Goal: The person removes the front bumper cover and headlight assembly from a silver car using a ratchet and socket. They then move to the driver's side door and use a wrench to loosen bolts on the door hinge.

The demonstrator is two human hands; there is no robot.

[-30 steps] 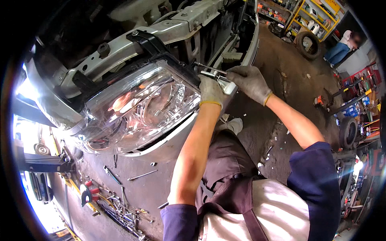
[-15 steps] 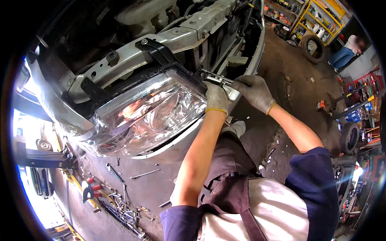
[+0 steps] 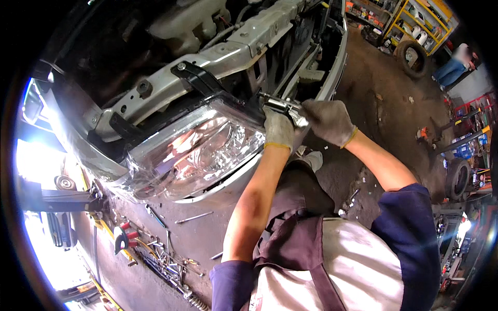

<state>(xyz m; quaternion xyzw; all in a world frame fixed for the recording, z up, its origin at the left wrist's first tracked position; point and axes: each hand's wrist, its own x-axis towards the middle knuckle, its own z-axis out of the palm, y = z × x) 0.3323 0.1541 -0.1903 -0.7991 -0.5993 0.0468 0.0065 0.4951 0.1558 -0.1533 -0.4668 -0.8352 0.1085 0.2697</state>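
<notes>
In grey-white work gloves, both my hands are at the inner edge of a clear car headlight [image 3: 207, 150]. My left hand [image 3: 278, 129] is closed around a shiny metal tool [image 3: 280, 104], whose narrow end points to the left toward the front frame. My right hand [image 3: 328, 122] is closed at the tool's other end, fingers curled around it. What the tool's tip touches is hard to make out. Above the headlight, a black bracket [image 3: 197, 78] is bolted to the silver crossmember [image 3: 228, 51].
Several wrenches and other hand tools [image 3: 168, 259] lie on the floor at lower left, near a yellow rail. A long metal bar [image 3: 193, 217] lies below the headlight. At far right are tyres [image 3: 411, 58], yellow shelves [image 3: 423, 26], and another person [image 3: 452, 70].
The view has shifted slightly. My right hand has turned a little and sits closer over the tool's end; my left hand keeps its grip beside the headlight.
</notes>
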